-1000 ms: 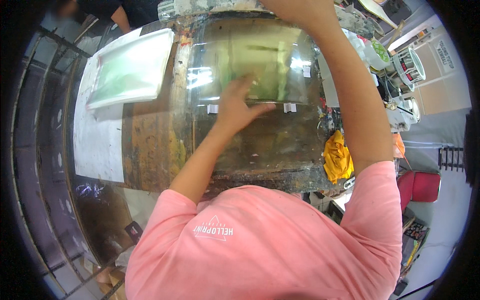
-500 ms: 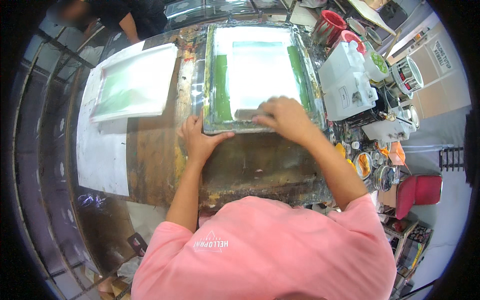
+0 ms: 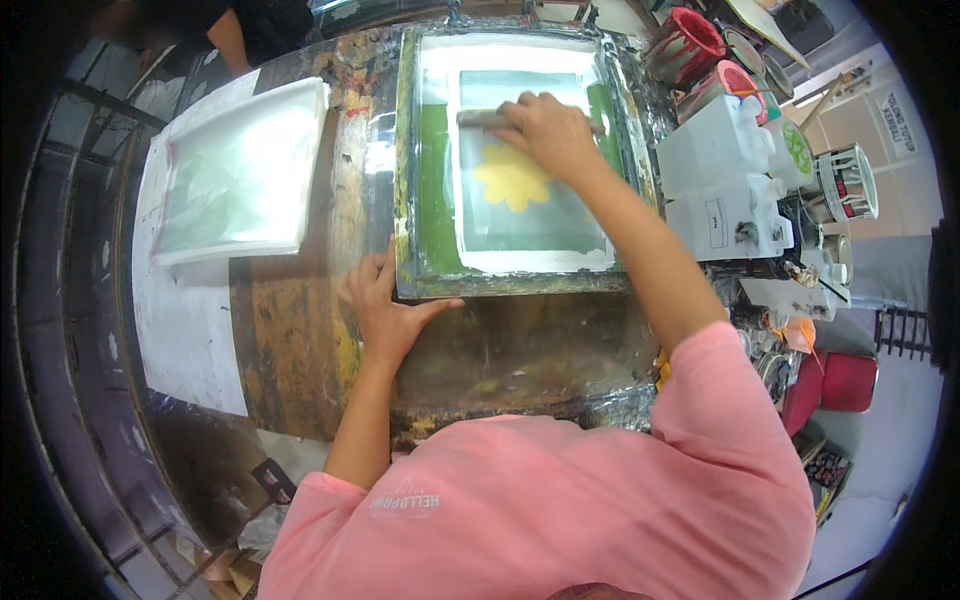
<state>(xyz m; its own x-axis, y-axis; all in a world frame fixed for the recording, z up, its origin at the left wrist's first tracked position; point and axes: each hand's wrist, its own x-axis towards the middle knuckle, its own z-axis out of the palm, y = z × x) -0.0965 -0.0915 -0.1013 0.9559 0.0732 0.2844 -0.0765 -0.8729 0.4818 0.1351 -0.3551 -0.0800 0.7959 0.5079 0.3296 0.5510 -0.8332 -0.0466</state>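
A screen-printing frame (image 3: 520, 286) lies on the stained work table (image 3: 500, 350), with green borders around its pale mesh. My right hand (image 3: 550, 132) is closed on a squeegee (image 3: 482, 118) that lies across the far part of the mesh. Below it a yellow flower shape (image 3: 510, 180) shows through the mesh, partly covered by my right hand. At the frame's near left corner rests my left hand (image 3: 383, 312), fingers spread along the left side and thumb stretched along the near edge.
Left of the frame, a stack of glossy clear sheets (image 3: 240, 170) lies over white paper (image 3: 190, 330). Along the right stand a red paint bucket (image 3: 686, 45), white plastic jugs (image 3: 720, 150) and several cans. Another person's arm (image 3: 228, 42) shows at the far left.
My right hand and the squeegee have moved from the frame's near end to its far part. The yellow flower now shows where the mesh looked white. My left hand stays at the corner.
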